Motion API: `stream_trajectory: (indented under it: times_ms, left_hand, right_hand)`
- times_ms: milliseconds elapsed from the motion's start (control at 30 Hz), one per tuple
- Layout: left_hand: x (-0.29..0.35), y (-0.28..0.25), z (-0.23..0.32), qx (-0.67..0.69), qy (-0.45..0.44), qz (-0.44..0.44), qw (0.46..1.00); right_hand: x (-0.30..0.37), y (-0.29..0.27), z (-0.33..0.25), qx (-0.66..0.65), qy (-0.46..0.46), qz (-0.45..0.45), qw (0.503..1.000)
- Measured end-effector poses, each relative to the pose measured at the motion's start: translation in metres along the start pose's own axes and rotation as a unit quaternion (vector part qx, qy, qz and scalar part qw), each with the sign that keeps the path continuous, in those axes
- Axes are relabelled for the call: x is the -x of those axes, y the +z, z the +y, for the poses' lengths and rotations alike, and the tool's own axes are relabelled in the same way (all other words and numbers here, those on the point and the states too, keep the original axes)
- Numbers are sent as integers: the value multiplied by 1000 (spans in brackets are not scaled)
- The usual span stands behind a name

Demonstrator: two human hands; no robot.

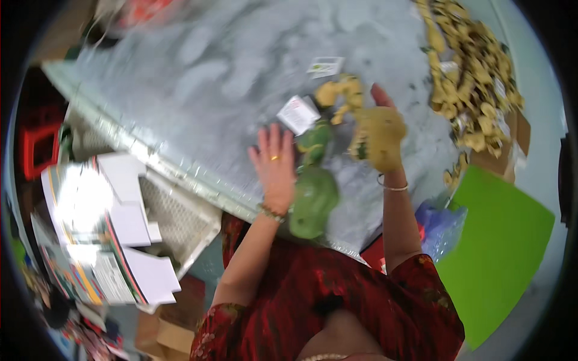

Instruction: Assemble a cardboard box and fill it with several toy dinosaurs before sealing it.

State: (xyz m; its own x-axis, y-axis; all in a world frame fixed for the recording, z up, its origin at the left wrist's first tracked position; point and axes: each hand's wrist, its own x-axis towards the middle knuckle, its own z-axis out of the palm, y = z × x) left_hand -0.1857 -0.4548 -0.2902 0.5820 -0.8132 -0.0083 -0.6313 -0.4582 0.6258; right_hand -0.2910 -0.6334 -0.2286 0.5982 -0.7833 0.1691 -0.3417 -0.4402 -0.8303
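My left hand (277,165) lies flat on the grey sheet, fingers stretched and spread, holding nothing. Right beside it is a green toy figure (314,203) with a bulky, smooth translucent-looking part and a patterned body; it looks like an animal. A white printed card (299,114) touches its far end. My right hand (380,96) is with a tan, rounded toy piece (385,137) that covers most of it; one finger sticks out beyond. Motion blurs this piece, and the grip is mostly hidden. Just left of it lies a yellow toy figure (343,95) with dark markings.
Another white card (326,67) lies farther off. A heap of yellow-tan toy pieces with tags (475,78) fills the far right, over a cardboard box (516,141). A bright green board (497,253) stands near right. At left are printed card sheets (90,228) and a white crate (180,210).
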Motion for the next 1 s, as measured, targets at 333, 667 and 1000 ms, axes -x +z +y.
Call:
stream_trajectory:
  times_ms: [333,667,1000]
  left_hand:
    - [75,-43,-18,161,-2,-100,982]
    - [49,-14,69,209,159,-106,959]
    - [-18,24,156,610,-118,-165,766]
  right_hand:
    - [-63,-189,125,471,107,159,861]
    - [-74,-166,159,470,214,85,852]
    - [11,-177,-6,490,-81,-214,841]
